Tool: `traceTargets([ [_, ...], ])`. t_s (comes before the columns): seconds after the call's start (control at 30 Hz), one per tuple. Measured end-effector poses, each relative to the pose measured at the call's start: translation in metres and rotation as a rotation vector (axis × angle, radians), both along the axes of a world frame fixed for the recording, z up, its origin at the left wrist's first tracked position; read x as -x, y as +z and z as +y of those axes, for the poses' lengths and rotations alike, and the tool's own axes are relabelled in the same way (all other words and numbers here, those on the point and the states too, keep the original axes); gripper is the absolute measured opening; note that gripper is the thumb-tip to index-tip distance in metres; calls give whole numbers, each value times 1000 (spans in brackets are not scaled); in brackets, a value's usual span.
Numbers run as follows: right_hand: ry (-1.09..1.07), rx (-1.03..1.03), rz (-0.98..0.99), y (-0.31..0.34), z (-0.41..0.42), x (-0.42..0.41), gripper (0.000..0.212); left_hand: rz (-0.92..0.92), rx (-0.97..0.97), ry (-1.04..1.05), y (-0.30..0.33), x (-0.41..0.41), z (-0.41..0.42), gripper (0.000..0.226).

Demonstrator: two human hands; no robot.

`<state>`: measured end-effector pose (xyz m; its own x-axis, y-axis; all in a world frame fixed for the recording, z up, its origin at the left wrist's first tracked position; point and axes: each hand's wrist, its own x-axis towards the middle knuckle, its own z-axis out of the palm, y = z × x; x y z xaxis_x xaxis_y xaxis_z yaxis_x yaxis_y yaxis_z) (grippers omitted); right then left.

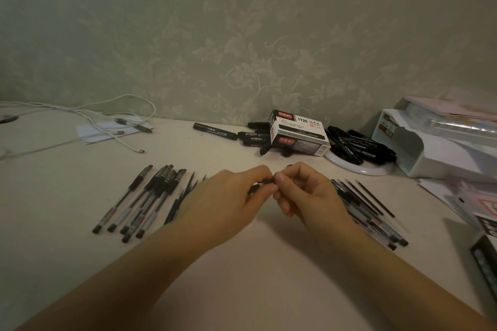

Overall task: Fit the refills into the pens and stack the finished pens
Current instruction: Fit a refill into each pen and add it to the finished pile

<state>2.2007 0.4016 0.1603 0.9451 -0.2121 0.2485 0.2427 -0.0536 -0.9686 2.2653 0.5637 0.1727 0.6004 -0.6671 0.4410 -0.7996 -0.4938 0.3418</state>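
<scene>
My left hand [228, 199] and my right hand [304, 191] meet over the middle of the table, and both pinch a small dark pen part [259, 187] between their fingertips; most of it is hidden by the fingers. A stack of capped clear pens [139, 201] lies to the left of my left hand. Several thin dark refills [185, 193] lie beside that stack, partly under my left wrist. More pen barrels and loose refills [368, 207] lie to the right of my right hand.
A marker box [298, 134] and black markers [357, 145] sit at the back by the wall, some on a white ring [360, 169]. A white cable [107, 126] lies back left. A white organizer [441, 142] and papers [468, 199] fill the right side.
</scene>
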Motion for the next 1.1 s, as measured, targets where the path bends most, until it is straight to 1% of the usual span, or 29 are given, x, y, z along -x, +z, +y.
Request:
traceTargets([
  [0.07,-18,-8,-15,-1,-2,0,18,-17,-5,29,2,-2,1,25],
  [0.2,-58,-11,-42,-6,-2,-3,7,-79,-57,61,0,1,0,37],
  [0.27,-136,17,-61,-7,-5,-4,6,-47,-54,99,-2,1,0,30],
  [0.3,-190,68,-62,-8,-8,-4,6,-19,-40,118,-2,0,1,25],
  [0.33,-249,158,-55,-10,-11,-4,8,10,-20,132,-2,-1,2,21],
  [0.37,-300,296,-36,-12,-14,-3,11,31,-3,140,-3,-3,3,18],
  [0.43,-346,661,16,-17,-16,-2,13,46,-2,140,-3,-3,4,13],
  [0.47,-335,811,22,-19,-15,-1,12,41,-15,135,-3,-3,5,12],
  [0.5,-312,907,13,-21,-14,0,11,35,-35,127,-4,-3,4,11],
  [0.57,-280,980,-6,-24,-13,0,11,27,-67,108,-4,-2,4,9],
  [0.73,-270,978,-35,-24,-15,-1,10,20,-70,77,-6,-3,5,12],
  [0.87,-279,968,-38,-26,-14,-1,6,19,-33,52,-9,-6,5,14],
  [0.93,-311,903,-71,-22,-12,-2,5,31,0,29,-11,-7,5,13],
  [1.03,-275,736,-99,-15,-6,0,18,46,53,-31,-13,-6,3,10],
  [1.1,-223,686,-80,-14,-4,2,22,52,84,-70,-14,-4,1,6],
])
